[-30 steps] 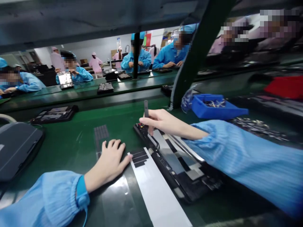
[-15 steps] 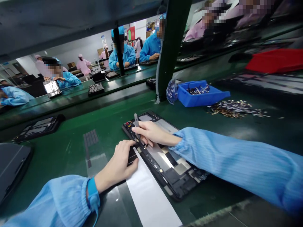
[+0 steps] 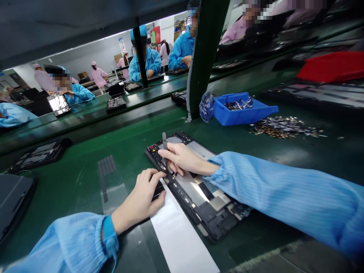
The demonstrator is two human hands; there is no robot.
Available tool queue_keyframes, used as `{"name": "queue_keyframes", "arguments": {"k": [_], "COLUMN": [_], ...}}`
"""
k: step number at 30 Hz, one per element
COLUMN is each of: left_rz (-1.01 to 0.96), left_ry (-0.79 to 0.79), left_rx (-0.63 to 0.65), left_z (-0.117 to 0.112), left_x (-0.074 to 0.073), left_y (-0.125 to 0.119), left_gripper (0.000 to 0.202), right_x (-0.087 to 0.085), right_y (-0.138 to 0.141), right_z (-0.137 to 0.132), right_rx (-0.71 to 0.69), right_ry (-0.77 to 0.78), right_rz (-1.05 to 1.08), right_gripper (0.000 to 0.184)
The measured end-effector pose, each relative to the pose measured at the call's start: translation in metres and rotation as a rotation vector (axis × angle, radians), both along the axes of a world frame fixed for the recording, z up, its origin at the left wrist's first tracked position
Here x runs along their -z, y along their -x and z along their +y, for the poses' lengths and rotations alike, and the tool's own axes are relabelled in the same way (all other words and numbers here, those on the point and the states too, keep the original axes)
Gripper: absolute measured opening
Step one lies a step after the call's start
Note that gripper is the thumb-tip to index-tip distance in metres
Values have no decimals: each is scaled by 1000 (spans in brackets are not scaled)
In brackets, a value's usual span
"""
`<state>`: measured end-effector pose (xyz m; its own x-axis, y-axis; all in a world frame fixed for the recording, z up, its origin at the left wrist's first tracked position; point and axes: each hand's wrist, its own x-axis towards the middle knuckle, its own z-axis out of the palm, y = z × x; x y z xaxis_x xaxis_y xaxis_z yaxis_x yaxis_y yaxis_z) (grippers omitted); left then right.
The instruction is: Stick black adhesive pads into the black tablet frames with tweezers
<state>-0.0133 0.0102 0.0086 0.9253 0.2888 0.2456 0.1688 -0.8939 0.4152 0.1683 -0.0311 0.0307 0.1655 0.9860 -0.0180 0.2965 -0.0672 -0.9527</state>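
Observation:
An opened tablet (image 3: 196, 185), its inner parts and boards exposed, lies slantwise on the green bench. My right hand (image 3: 182, 157) is over its upper left part, closed round grey tweezers (image 3: 164, 141) held nearly upright; their tips are hidden behind the fingers. At the tablet's left edge, my left hand (image 3: 142, 197) rests with fingers apart, the index fingertip touching the frame near the tweezers. Beneath and beside that hand are a white strip (image 3: 182, 235) and dark adhesive strips, partly covered by the palm. A blue wrist strap circles my left wrist.
A blue bin (image 3: 241, 112) of small metal parts stands behind, with a loose pile (image 3: 284, 127) beside it. A clear sheet with dark strips (image 3: 107, 170) lies left. A green post (image 3: 201, 64) rises behind the tablet. Other tablets (image 3: 40, 153) and co-workers are beyond.
The tweezers stand slightly more upright in my right hand. Both hands stay in nearly the same place on the tablet; the whole view has shifted a little.

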Motion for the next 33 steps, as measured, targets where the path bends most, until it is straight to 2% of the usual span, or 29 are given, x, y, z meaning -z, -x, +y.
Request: {"name": "queue_keyframes", "arguments": {"k": [10, 15, 17, 22, 27, 33], "left_rz": [-2, 59, 118, 244, 266, 282], "left_ry": [-117, -263, -335, -477, -535, -595], "left_rx": [34, 56, 25, -44, -50, 84], "left_z": [1, -1, -5, -19, -23, -23], "left_x": [1, 3, 1, -3, -3, -13], "left_y": [1, 2, 1, -4, -9, -9], "left_gripper": [37, 41, 45, 53, 53, 38], "right_x": [-3, -3, -2, 1, 2, 6], "right_y": [2, 4, 3, 1, 0, -2], "right_z": [-2, -4, -4, -4, -4, -1], "right_rx": [5, 18, 26, 48, 44, 85], "right_ry": [-11, -158, -185, -136, -150, -109], "right_rz": [-71, -174, -152, -79, -57, 73], "right_gripper": [18, 17, 16, 15, 14, 25]}}
